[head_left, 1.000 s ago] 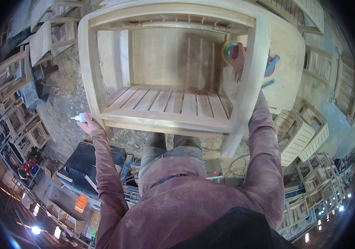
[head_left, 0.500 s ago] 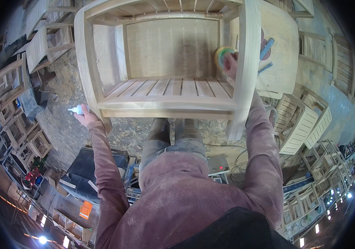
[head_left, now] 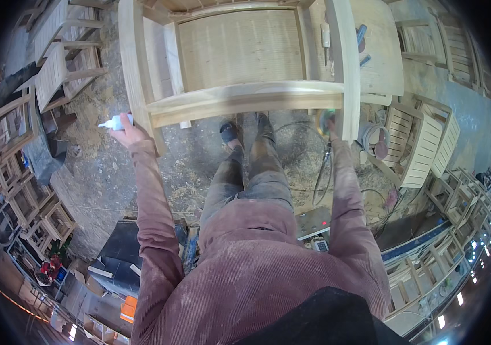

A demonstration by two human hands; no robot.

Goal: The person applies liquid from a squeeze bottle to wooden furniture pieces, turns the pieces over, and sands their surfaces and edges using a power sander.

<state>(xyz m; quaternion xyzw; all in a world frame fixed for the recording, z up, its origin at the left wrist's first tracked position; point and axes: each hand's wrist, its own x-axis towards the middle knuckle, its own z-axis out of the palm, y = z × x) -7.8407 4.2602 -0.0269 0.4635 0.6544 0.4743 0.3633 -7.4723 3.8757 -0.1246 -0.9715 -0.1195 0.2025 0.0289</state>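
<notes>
A pale wooden slatted chair frame [head_left: 245, 94] stands in front of me, its front rail crossing between two thick legs. In my left hand [head_left: 130, 135] is a small white squeeze bottle [head_left: 120, 122] with a pointed nozzle, held beside the left leg [head_left: 136, 69]. My right hand [head_left: 332, 127] is closed on a round yellow-green tool that looks like a sander [head_left: 322, 122], just below the rail's right end and beside the right leg [head_left: 347, 75]. Its outline is blurred and partly hidden. A dark hose [head_left: 323, 167] hangs down near that wrist.
Behind the frame is a pale worktable [head_left: 380, 69] with blue-handled tools [head_left: 361, 34]. A bucket [head_left: 374, 138] with a brown disc stands at right, near slatted wooden pieces [head_left: 423, 149]. More chair frames [head_left: 61, 75] stand at left. A black box [head_left: 116, 247] sits behind my left arm.
The chair frame has tilted, so its slatted seat no longer shows. My right hand has come down with the round tool, from inside the frame to below the rail. My left hand has risen slightly.
</notes>
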